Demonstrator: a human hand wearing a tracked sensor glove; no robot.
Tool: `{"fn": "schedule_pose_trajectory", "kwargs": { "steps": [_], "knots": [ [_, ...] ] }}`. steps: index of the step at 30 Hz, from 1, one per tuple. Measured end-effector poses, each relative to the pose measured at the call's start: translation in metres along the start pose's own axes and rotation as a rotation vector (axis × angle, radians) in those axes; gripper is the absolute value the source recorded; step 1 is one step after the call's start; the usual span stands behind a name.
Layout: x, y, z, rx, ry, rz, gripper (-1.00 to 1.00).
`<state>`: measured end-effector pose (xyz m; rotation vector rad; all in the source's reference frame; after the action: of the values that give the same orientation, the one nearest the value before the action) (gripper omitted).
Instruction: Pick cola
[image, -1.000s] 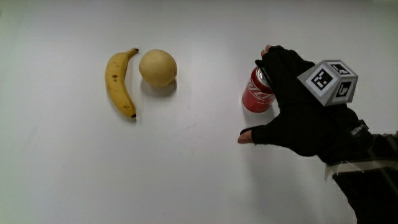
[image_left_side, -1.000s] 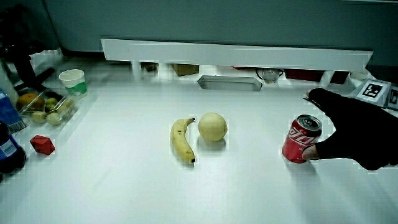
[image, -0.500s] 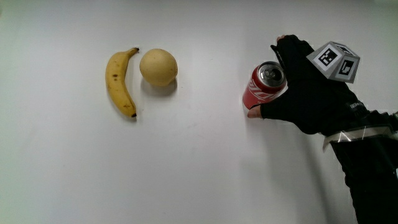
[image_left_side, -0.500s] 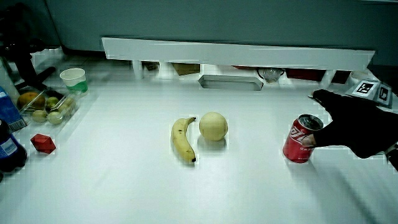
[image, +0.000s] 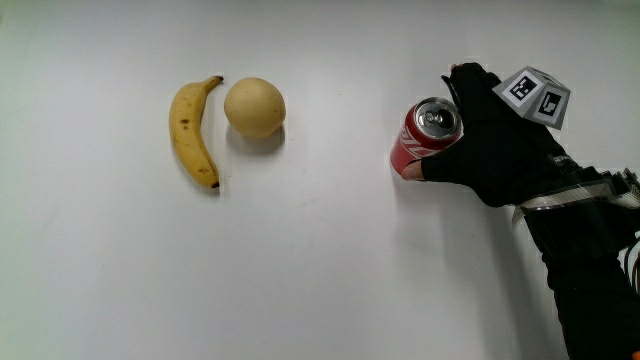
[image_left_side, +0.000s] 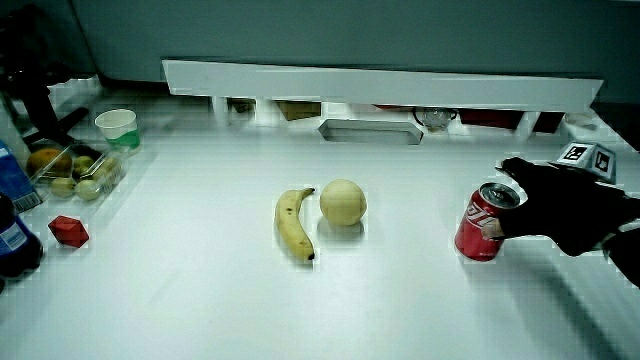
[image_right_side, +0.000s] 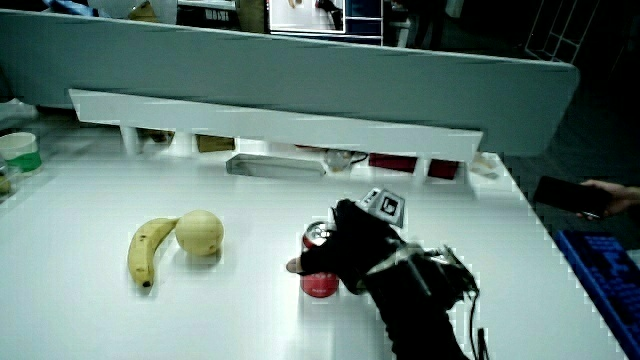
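Since a moment ago the hand (image: 495, 140) has drawn closer round the cola (image: 425, 138), thumb and fingers clasping its sides. The can stands upright on the table (image: 320, 260), well apart from the banana (image: 192, 132).

The table (image: 330, 270) is a plain white surface. A banana (image: 192, 133) lies flat on it, stem end farther from the person. A round pale yellow fruit (image: 254, 107) rests just beside the banana's stem end, apart from it. A red cola can (image: 424, 137) stands upright on the table, well apart from both fruits, with the hand (image: 495, 145) closed around its side. In a side view, a red cube (image_left_side: 68, 232), a clear tray of small fruits (image_left_side: 75, 172) and a white cup (image_left_side: 118, 129) sit near one table edge. A flat grey tray (image_left_side: 369, 132) lies by the low partition.
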<state>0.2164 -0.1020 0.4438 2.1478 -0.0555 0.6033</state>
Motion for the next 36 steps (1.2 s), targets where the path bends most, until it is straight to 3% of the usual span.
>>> {"fn": "schedule_pose_trajectory", "kwargs": {
  "steps": [6, 18, 22, 26, 31, 36],
  "knots": [
    [0.003, -0.002, 0.001, 0.021, 0.042, 0.021, 0.0],
    [0.012, -0.004, 0.005, 0.106, 0.119, 0.064, 0.48],
    [0.011, -0.004, 0.005, 0.111, 0.113, 0.077, 0.64],
    [0.014, -0.004, 0.005, 0.116, 0.149, 0.092, 0.8],
    [0.014, -0.007, 0.005, 0.156, 0.142, 0.104, 1.0],
    [0.013, -0.01, 0.008, 0.185, 0.143, 0.115, 1.0]
  ]
}}
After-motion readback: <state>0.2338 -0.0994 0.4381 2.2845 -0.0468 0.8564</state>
